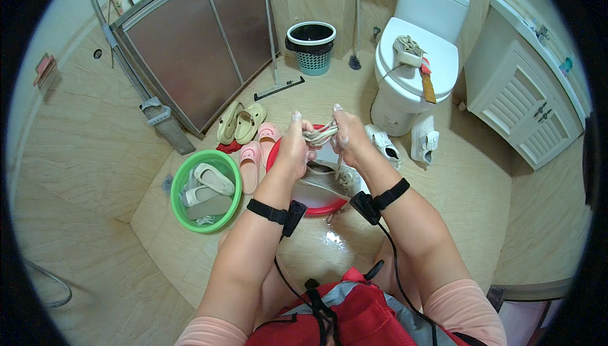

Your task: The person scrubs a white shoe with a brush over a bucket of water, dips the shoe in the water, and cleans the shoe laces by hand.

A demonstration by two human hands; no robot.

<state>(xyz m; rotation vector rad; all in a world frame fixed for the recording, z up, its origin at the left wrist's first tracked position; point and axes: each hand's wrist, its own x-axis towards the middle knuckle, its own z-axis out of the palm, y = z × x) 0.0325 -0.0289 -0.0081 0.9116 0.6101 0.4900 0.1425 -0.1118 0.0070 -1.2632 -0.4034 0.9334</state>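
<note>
Between my hands, over a red basin (323, 211), is a looped bundle of pale shoelaces (321, 136). My left hand (295, 146) grips one end of the bundle and my right hand (349, 135) grips the other. Whitish suds cover parts of my fingers. Below them a greyish shoe (327, 185) rests in the basin, partly hidden by my hands. A cord hangs from the bundle near my right hand, and a clump of similar pale cord (349, 180) sits by the shoe.
At left a green basin (175, 210) holds white shoes and insoles in water. Pink slippers (250, 163) and cream clogs (250, 121) stand behind it. White shoes (424, 143) are at right. A brush (429, 87) and more laces (408, 45) lie on the toilet lid (444, 51).
</note>
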